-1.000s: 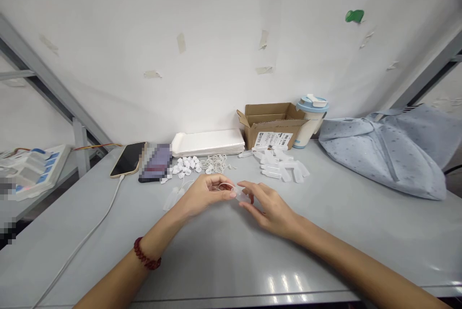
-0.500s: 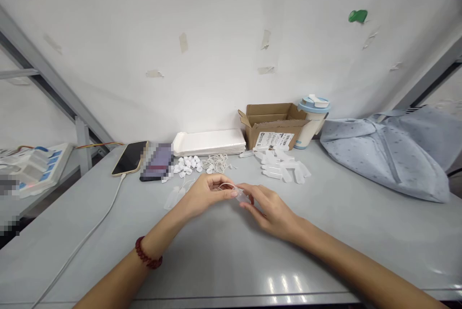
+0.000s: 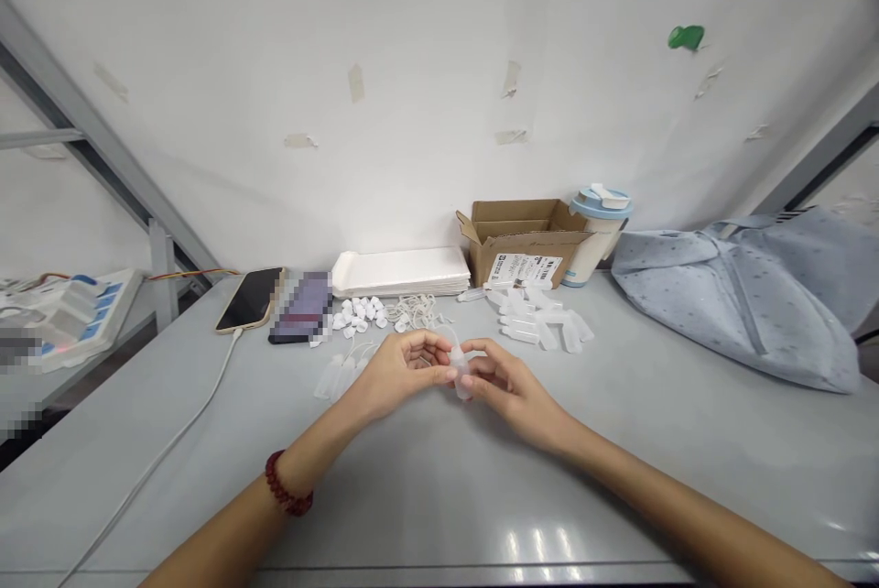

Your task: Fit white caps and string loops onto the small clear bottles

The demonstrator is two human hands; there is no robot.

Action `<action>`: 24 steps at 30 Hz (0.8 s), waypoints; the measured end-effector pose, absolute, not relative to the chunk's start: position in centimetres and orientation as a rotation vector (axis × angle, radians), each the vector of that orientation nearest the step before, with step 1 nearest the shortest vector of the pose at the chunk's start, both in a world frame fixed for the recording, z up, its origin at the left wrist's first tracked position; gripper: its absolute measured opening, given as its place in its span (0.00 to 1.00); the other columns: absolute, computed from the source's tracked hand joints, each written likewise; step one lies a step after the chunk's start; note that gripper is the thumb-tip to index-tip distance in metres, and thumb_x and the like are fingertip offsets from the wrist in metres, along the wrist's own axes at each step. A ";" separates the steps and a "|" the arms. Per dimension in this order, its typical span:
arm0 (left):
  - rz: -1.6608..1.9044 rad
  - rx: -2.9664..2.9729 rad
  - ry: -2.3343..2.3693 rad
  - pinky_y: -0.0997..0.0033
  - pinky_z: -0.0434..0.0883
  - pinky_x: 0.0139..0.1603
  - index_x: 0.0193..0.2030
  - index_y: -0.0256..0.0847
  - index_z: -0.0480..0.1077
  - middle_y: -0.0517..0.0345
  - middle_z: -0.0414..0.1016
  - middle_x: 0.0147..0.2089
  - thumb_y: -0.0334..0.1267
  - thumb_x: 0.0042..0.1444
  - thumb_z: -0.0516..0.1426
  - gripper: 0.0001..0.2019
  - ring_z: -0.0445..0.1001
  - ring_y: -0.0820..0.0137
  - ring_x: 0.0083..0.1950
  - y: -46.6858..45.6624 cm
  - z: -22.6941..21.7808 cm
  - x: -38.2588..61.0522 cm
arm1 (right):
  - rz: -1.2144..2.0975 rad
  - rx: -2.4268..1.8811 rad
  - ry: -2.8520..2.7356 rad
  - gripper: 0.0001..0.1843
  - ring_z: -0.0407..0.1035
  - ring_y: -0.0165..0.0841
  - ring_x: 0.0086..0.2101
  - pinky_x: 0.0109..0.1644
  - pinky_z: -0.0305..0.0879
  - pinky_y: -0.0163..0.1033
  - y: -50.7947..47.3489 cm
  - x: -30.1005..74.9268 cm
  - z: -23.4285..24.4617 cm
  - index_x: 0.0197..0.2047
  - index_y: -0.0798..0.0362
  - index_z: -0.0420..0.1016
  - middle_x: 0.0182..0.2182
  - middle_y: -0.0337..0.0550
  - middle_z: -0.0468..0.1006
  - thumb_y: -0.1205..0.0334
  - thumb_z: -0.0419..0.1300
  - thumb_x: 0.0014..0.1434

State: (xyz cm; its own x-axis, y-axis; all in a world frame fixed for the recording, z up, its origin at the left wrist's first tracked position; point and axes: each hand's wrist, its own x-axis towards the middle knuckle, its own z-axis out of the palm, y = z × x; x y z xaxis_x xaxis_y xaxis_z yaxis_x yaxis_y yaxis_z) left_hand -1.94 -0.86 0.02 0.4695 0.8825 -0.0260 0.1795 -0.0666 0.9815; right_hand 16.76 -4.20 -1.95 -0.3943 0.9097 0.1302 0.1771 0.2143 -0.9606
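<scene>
Pinching a small clear bottle (image 3: 461, 370) between thumb and fingers, the left hand (image 3: 405, 370) has it from its left side, while the right hand (image 3: 512, 391) meets it from the other, thumb laid on the lower part and the remaining fingers loosely curled, so both grips are narrowed to about the bottle's width. It sits between the two sets of fingertips, over the gray table (image 3: 426, 496), and neither hand is clearly nearer. Its long axis runs almost up and down in the view, rounded end toward the table's near edge, narrow end away, with a pale loop (image 3: 450, 333) arching from that narrow end (how it is fastened there, I cannot tell). A moment earlier the bottle slanted down toward the right and the thumbs were farther apart; now it is straighter and they nearly meet. Just beside the left hand lie some bottles with cords (image 3: 336, 377); beyond come loose cords (image 3: 414, 310), white caps (image 3: 361, 309) left of them, and a pile of bottles (image 3: 520, 329) to the right, before the cardboard box (image 3: 536, 245)
</scene>
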 end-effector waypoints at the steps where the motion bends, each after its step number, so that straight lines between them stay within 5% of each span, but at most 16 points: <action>1: 0.767 1.593 0.976 0.68 0.70 0.41 0.38 0.37 0.70 0.56 0.73 0.35 0.39 0.45 0.63 0.14 0.72 0.68 0.38 -1.0 0.1 -1.9 | 1.355 -0.969 -1.658 0.14 0.69 0.32 0.31 0.37 0.63 0.39 -4.1 16.8 -1.9 0.48 0.52 0.60 0.26 0.38 0.74 0.56 0.54 0.60; 7: 0.932 2.160 1.073 0.66 0.69 0.44 0.43 0.40 0.71 0.52 0.72 0.43 0.36 0.52 0.59 0.11 0.70 0.66 0.43 -2.1 0.2 -1.3 | 1.731 -0.744 -1.292 0.15 0.72 0.32 0.32 0.39 0.62 0.39 -3.5 16.9 -2.3 0.46 0.52 0.63 0.31 0.41 0.76 0.58 0.58 0.57; 12: 0.923 2.481 0.883 0.58 0.64 0.55 0.53 0.43 0.64 0.48 0.66 0.52 0.38 0.52 0.60 0.21 0.63 0.60 0.55 -2.3 -0.3 -1.2 | 1.877 -0.730 -1.081 0.16 0.72 0.32 0.32 0.44 0.64 0.42 -3.6 17.0 -2.1 0.47 0.52 0.64 0.33 0.44 0.77 0.60 0.60 0.56; 18: 0.897 2.501 0.873 0.52 0.62 0.56 0.52 0.43 0.63 0.47 0.66 0.53 0.40 0.51 0.61 0.21 0.62 0.58 0.56 -2.1 -0.6 -1.3 | 1.956 -0.722 -1.032 0.15 0.73 0.33 0.34 0.45 0.64 0.42 -3.6 16.8 -2.1 0.46 0.54 0.67 0.36 0.47 0.77 0.59 0.60 0.55; 24: 0.875 2.508 0.861 0.58 0.63 0.55 0.49 0.41 0.65 0.49 0.68 0.50 0.34 0.50 0.60 0.18 0.62 0.60 0.54 -2.2 -0.5 -1.3 | 1.859 -0.740 -1.222 0.16 0.72 0.31 0.36 0.44 0.63 0.39 -3.7 16.7 -2.4 0.47 0.54 0.68 0.35 0.45 0.77 0.55 0.57 0.58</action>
